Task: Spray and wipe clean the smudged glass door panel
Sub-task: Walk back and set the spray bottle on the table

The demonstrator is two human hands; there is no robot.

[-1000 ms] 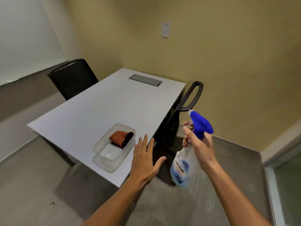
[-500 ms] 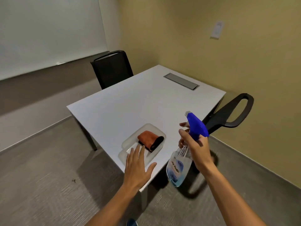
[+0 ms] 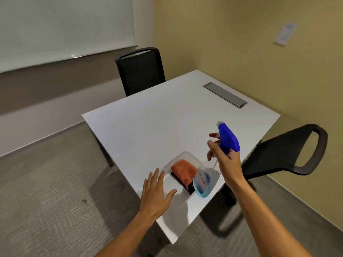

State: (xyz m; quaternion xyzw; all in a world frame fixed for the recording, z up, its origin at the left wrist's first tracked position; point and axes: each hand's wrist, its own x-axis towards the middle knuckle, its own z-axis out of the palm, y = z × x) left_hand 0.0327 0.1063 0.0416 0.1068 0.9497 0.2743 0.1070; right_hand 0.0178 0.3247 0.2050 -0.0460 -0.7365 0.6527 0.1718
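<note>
My right hand (image 3: 225, 160) grips the neck of a clear spray bottle (image 3: 205, 182) with a blue trigger head, holding it tilted above the near right corner of the white table (image 3: 157, 127). A folded orange cloth (image 3: 182, 168) with a dark edge lies in a clear plastic tray (image 3: 182, 155) on that corner, partly hidden by the bottle. My left hand (image 3: 156, 193) hovers flat over the tray's near end with fingers spread and straight, holding nothing. The glass door panel is out of view.
A black chair (image 3: 140, 71) stands at the table's far side and another black chair (image 3: 289, 154) at its right. A grey cable hatch (image 3: 224, 94) sits in the tabletop. A whiteboard (image 3: 65, 25) hangs on the left wall. Grey carpet covers the floor.
The view has swung left, away from the glass panel at the right. Both hands now sit over the tray; the left hand has moved onward above it, the bottle stays gripped.
</note>
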